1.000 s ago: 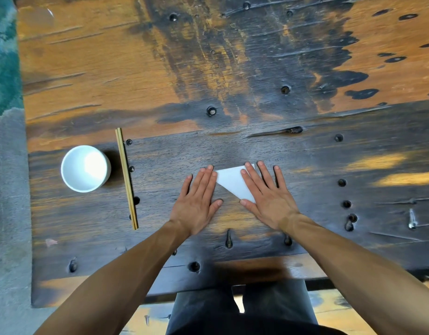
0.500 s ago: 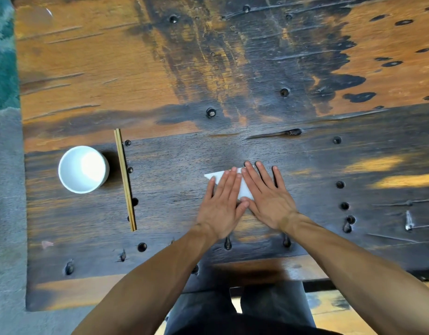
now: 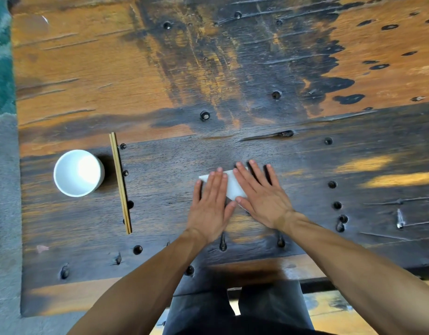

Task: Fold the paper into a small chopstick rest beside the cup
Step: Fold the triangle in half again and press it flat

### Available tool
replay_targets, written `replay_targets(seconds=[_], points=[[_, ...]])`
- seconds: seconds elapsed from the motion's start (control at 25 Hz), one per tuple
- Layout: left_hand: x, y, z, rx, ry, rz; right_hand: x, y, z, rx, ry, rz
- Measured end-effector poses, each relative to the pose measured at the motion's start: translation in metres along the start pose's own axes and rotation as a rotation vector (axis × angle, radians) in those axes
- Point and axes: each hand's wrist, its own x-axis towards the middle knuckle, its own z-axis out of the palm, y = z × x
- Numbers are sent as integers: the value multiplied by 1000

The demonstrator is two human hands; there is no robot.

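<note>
A white folded paper lies flat on the dark wooden table, mostly hidden under both hands. My left hand presses palm-down on its left part, fingers together. My right hand presses palm-down on its right part, fingers slightly spread. A white cup stands far to the left, with a pair of wooden chopsticks lying lengthwise just right of it.
The worn table top has metal studs and holes, such as one stud behind the paper. Its left edge borders a grey and teal carpet. My dark-trousered legs show below the near edge.
My left hand slid right onto the paper and now covers most of it. The visible paper went from a triangle between the hands to a narrow strip.
</note>
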Motion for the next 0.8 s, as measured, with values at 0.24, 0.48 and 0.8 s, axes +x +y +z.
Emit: replay_targets(seconds=[0.24, 0.48, 0.8], points=[[-4, -30, 9, 102, -65, -28, -7, 17, 6, -3, -70, 107], [-7, -37, -1, 40, 3, -61, -7, 14, -7, 49, -74, 165], [45, -14, -46, -229, 33, -369, 27, 8, -42, 145, 13, 206]])
